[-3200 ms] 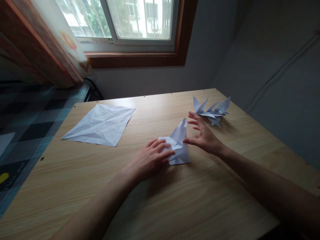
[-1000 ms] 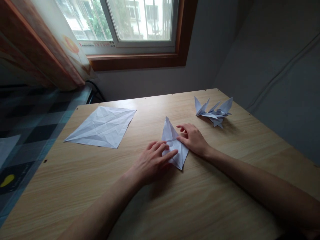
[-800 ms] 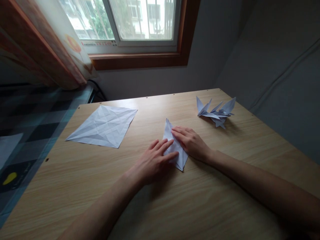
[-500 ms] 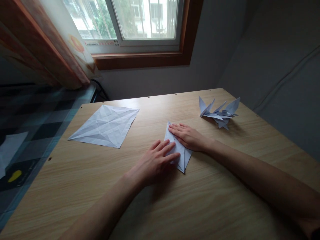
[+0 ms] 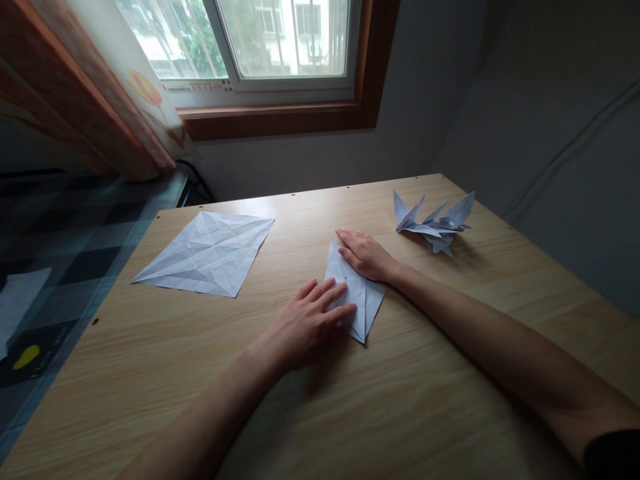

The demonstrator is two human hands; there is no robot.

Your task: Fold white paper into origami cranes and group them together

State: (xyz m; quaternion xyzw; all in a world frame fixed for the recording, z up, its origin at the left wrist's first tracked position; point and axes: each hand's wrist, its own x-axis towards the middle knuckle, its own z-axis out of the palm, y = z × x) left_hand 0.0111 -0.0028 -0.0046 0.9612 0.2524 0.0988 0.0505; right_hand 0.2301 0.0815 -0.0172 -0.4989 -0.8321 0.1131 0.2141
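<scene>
A white, kite-shaped folded paper (image 5: 356,300) is pinned flat on the light wooden tabletop (image 5: 410,400) by both hands.

No grip is closed: the left hand (image 5: 305,323) lies flat, fingers spread, weighting the near half, while the right hand (image 5: 364,253) is pressed flat on the far tip, apparently to set creases. Its long axis runs away from the person, leaning slightly left.

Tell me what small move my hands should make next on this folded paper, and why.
Probably slide the right hand back down along the folded paper to sharpen the crease. The left hand pins its near half flat on the table, and the right fingers rest at the far tip.
</scene>
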